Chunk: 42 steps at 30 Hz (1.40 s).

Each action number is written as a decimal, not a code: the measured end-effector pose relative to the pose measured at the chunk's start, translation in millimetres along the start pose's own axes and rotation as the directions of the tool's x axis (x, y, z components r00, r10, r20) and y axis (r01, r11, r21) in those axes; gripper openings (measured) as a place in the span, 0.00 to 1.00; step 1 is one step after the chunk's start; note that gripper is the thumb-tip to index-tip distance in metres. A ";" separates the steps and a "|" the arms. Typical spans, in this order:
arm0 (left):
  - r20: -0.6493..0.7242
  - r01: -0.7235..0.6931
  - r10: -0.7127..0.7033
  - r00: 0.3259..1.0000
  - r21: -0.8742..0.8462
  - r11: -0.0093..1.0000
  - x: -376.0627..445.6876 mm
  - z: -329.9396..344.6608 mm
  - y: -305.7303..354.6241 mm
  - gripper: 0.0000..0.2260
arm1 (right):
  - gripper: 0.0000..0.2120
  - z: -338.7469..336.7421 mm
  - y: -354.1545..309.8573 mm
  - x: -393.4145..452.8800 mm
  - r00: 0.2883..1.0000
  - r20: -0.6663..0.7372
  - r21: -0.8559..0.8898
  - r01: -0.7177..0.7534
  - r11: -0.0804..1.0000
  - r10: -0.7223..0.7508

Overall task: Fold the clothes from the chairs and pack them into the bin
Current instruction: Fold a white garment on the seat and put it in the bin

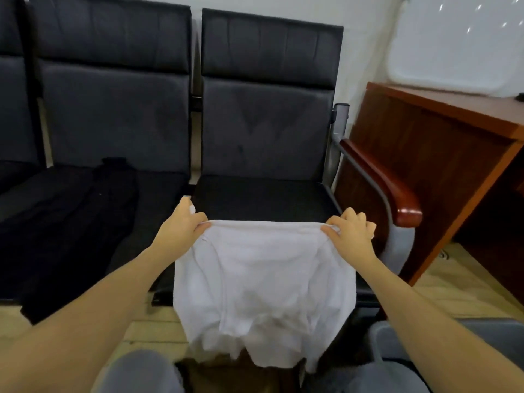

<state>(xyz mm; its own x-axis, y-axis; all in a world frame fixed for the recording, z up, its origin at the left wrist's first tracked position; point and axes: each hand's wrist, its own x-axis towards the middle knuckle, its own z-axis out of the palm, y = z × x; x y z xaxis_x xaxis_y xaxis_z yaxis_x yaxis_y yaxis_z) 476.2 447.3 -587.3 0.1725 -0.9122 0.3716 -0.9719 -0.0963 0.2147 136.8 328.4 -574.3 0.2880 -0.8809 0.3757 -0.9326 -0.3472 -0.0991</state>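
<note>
The left hand [181, 225] pinches the top left corner of a white garment [263, 285], with thumb and curled fingers closed on the cloth. The right hand [351, 232] pinches the top right corner in the same way. Between the two hands the top edge of the garment is pulled straight and runs from left to right, just over the front edge of the right chair [263, 194]. From this edge the cloth hangs down toward the person, so its long side goes from the chair seat to the knees. The lower edge is loose and wrinkled and hangs in front of the seat, over the floor [153, 327] between the knees.

The seat of the right chair is bare behind the garment, up to the backrest. On its right side stands an armrest [391, 188] with a wooden top, close to the right hand. Beyond it is a wooden desk [442, 143]. On the left chair [113, 109] a black garment [71, 231] lies spread along the seat, and one end hangs over the front edge. A grey bin [487, 333] is at the lower right, partly hidden behind the right arm.
</note>
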 end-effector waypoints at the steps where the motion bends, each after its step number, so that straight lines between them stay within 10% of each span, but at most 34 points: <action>1: -0.001 -0.011 0.011 1.000 -0.013 1.000 4.0 11.5 -5.0 0.10 | 0.13 12.5 -1.0 5.9 1.000 0.024 -0.002 -0.011 1.000 0.011; 10: 0.061 0.099 -0.110 0.992 0.162 0.982 15.4 80.5 -16.8 0.16 | 0.11 89.4 -3.4 15.6 0.976 0.218 0.074 -0.019 0.997 0.002; 15: 0.194 0.189 -0.162 0.968 -0.130 0.973 15.9 88.7 -0.3 0.11 | 0.08 91.9 -11.4 13.6 0.980 0.183 0.229 -0.117 0.966 0.075; 21: 0.339 0.224 -0.184 0.922 -0.081 0.971 14.8 78.5 -10.3 0.10 | 0.12 93.6 -18.1 2.2 0.956 0.251 0.212 -0.209 0.955 0.154; 29: 0.110 0.346 -0.329 0.938 -0.275 0.897 10.3 74.6 -3.7 0.04 | 0.09 79.8 -17.8 4.9 0.957 0.236 0.275 -0.230 0.934 0.167; 42: -0.188 0.206 -0.227 0.955 -0.124 0.971 123.5 67.8 -6.6 0.05 | 0.08 59.4 -28.3 124.5 0.997 -0.070 0.148 -0.033 0.988 0.044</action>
<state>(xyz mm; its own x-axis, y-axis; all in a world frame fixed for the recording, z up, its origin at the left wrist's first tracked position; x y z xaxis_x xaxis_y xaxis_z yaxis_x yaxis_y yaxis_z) 493.1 308.3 -604.0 0.4158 -0.7749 0.4761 -0.8878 -0.2324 0.3972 212.0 209.5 -579.5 0.2306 -0.8705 0.4347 -0.8993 -0.3613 -0.2465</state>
